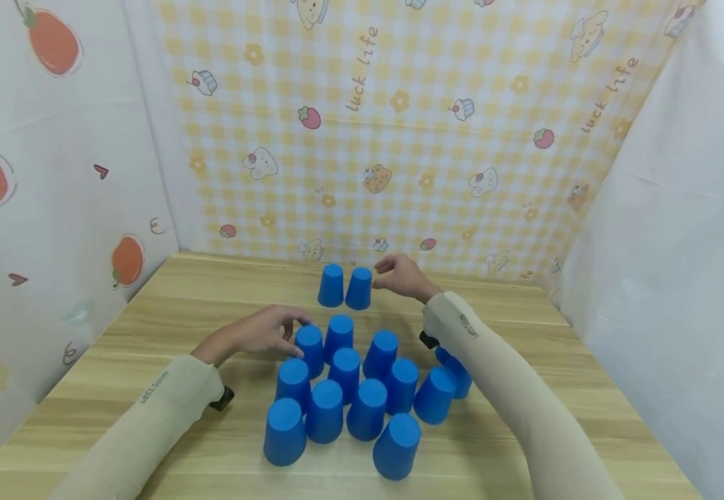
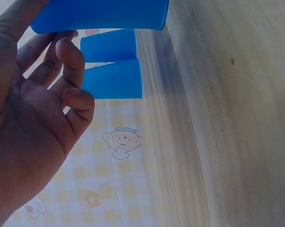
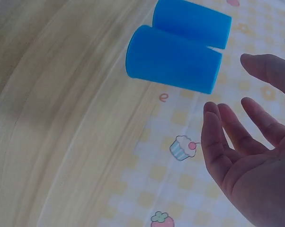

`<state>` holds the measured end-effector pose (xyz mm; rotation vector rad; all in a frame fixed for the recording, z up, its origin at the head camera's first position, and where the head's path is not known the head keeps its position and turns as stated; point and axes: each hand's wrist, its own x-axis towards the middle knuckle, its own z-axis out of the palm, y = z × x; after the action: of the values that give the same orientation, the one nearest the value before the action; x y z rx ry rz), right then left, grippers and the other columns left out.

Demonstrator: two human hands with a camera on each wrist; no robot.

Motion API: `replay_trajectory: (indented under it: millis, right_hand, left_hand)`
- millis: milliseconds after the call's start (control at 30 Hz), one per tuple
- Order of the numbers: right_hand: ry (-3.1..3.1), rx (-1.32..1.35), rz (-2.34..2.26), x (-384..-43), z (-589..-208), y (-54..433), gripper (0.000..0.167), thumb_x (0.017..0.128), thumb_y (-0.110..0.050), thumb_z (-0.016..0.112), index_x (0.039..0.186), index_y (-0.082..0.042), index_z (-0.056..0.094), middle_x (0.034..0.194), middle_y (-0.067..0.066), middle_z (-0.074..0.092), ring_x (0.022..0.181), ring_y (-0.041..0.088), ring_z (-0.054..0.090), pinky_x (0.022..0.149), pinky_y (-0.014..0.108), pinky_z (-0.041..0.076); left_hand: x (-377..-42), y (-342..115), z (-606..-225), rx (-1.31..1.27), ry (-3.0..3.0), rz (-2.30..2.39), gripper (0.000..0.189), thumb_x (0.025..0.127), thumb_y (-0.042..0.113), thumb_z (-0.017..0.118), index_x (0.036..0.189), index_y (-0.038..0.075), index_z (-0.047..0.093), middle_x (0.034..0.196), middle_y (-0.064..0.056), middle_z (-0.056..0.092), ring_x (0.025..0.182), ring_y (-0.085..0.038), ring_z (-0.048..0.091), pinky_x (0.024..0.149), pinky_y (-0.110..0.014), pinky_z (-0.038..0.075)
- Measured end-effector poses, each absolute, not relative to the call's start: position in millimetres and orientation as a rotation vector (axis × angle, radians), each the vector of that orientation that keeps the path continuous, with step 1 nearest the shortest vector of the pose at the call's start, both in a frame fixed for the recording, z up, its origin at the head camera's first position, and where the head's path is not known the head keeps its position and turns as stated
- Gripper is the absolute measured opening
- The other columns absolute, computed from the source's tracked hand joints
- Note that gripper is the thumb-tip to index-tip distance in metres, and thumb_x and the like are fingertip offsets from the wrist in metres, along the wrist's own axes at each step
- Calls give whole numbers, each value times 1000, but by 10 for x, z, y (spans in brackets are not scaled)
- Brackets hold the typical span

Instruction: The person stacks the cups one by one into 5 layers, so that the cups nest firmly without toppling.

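My left hand (image 1: 268, 332) is at the left side of an upside-down blue plastic cup (image 1: 309, 353), thumb and forefinger curled round it. That cup (image 2: 104, 14) fills the top of the left wrist view, and the other fingers curl loosely below it. Farther back, two more upside-down cups stand side by side, a left one (image 1: 331, 286) and a right one (image 1: 358, 289). Just right of this pair hovers my right hand (image 1: 402, 277), fingers spread and loosely bent. In the right wrist view a gap separates its fingertips from the nearer cup (image 3: 173, 61).
Several more upside-down blue cups, such as the front left one (image 1: 284, 434) and the front right one (image 1: 397, 448), stand close together on the wooden table (image 1: 212, 451). A few at the right (image 1: 458, 378) are partly behind my right sleeve. A checked cloth (image 1: 424, 208) hangs behind.
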<state>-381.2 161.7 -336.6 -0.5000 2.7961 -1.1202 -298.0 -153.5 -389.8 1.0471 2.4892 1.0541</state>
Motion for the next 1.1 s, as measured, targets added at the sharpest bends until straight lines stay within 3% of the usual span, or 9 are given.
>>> replay_trajectory:
  millis: [333, 567, 767, 1100]
  right_hand:
    - [2629, -673, -1046, -3604, -3380, 1553, 45, 89, -19, 75, 128, -1, 61, 125, 15, 65, 116, 32, 61, 87, 46, 56]
    - [2527, -820, -953, -3511, -3411, 1506, 49, 87, -21, 79, 129, -4, 62, 126, 13, 65, 114, 30, 62, 82, 34, 57]
    - [2451, -867, -907, -3460, -3430, 1475, 50, 87, -24, 78, 130, -7, 62, 127, 11, 65, 114, 27, 62, 89, 35, 55]
    - [2384, -914, -889, -3419, -3523, 1461, 54, 85, -26, 80, 132, -7, 61, 126, 5, 66, 110, 26, 66, 90, 36, 55]
  left_hand:
    - [-2987, -1525, -3928, 1032, 2482, 1066, 45, 85, 33, 80, 124, 19, 64, 109, 7, 65, 87, -19, 60, 76, -34, 53]
    - [-3012, -1527, -3921, 1046, 2478, 1067, 45, 86, 34, 79, 126, 21, 64, 111, 9, 66, 94, -19, 59, 81, -37, 52]
    - [-3036, -1524, -3893, 1064, 2502, 1055, 46, 86, 35, 78, 128, 20, 64, 114, 7, 67, 98, -20, 58, 81, -37, 51]
    - [-3076, -1520, -3867, 1019, 2515, 1066, 48, 86, 35, 78, 128, 18, 63, 116, 5, 66, 98, -20, 58, 81, -37, 51]
